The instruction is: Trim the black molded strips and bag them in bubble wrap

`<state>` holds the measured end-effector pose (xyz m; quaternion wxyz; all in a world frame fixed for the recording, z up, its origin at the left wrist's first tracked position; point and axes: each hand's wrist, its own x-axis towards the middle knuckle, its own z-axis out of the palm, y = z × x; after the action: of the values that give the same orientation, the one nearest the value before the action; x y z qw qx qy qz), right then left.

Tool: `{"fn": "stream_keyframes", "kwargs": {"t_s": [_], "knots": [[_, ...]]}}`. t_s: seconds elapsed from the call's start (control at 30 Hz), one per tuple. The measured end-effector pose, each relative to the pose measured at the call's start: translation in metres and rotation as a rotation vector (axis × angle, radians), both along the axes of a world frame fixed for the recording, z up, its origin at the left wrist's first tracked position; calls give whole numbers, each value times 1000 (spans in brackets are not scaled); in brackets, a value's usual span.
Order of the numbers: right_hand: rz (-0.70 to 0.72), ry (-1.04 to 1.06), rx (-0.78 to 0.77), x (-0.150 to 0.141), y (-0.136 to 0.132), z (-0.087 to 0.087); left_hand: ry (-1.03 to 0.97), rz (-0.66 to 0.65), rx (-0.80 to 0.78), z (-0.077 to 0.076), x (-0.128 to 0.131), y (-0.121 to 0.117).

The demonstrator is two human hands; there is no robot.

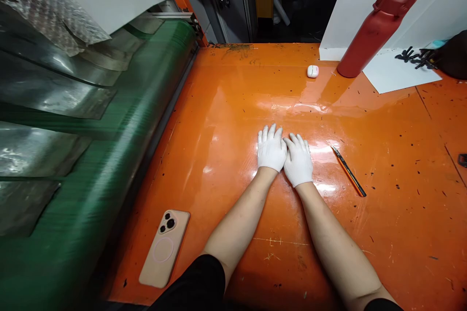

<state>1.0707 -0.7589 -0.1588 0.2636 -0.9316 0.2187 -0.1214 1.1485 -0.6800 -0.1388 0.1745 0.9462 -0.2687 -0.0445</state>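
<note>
- We saw an orange workbench point(386, 165), glossy and flecked with dark specks, running away from us; its near edge was cut off by the frame.
- Along its left side lay a long green roller point(109, 126), blurred, under crumpled foil sheets point(44, 150) that hid much of it.
- At the far right, a white paper sheet point(401, 75) held black tangled pieces point(416, 57), too blurred for us to name, with a dark bag point(454, 53) cut off by the edge.
- Just left of the paper stood a tilted red bottle point(383, 24), its top cut off.
- Near left lay a phone point(164, 248), back up; far off, a white earbud case point(313, 71).
- Our gloved left hand point(272, 148) and right hand point(298, 160) lay flat, side by side and touching, their fingers point(268, 133) close together and holding nothing.
- A utility knife point(348, 171) lay on the bench just right of the right hand, untouched.
</note>
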Motion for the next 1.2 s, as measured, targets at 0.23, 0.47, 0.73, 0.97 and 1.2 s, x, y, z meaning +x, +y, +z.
{"fn": "stream_keyframes", "kwargs": {"t_s": [0.23,0.47,0.73,0.97,1.2], "knots": [[0,4,-14,0,0,-1,-2,-1,-4,-1,0,0],[2,2,-16,0,0,-1,-7,1,-10,-1,0,0],[2,-13,-5,0,0,-1,5,1,-14,-1,0,0],[2,-12,-7,0,0,-1,2,-1,-11,0,0,0],[3,-20,-7,0,0,-2,-3,0,-5,0,0,0]]}}
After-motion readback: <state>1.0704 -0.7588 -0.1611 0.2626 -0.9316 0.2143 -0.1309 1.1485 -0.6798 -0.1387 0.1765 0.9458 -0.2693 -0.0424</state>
